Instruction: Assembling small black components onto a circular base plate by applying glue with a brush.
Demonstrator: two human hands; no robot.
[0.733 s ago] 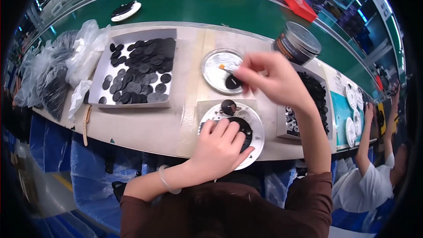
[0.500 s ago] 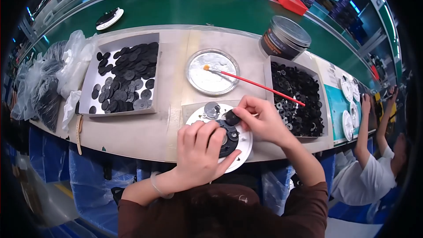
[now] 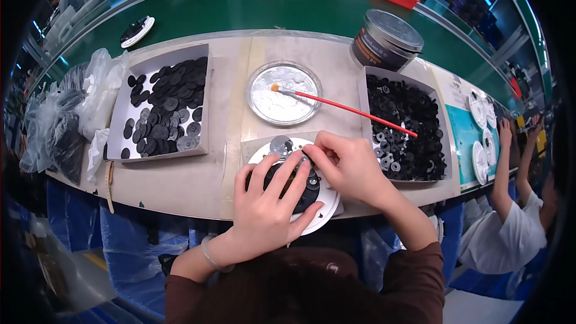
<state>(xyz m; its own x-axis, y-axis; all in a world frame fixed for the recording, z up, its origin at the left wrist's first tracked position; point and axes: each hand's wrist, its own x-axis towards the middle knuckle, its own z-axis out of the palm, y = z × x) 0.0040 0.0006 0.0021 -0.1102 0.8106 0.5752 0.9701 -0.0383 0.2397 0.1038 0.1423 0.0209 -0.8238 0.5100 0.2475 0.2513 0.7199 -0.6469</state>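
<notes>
White plate (image 3: 326, 198): on bench (image 3: 192, 174), under both hands.
Left hand (image 3: 264, 204): fingers apart, over black wheel (image 3: 309, 196).
Right hand (image 3: 351, 171): fingertips close together; whether holding something, I cannot tell.
Work: wheel already on plate; seems partly done.
Left box (image 3: 207, 102): many loose discs (image 3: 180, 81).

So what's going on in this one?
A person is working on a white plate carrying black parts. The left hand lies over it with fingers spread; the right hand has its fingertips together at the plate's upper right edge, and whether they grip anything is hidden. Beyond the plate, a red brush spans from a round dish to a box of small parts. A box of black discs sits to the left.
</notes>
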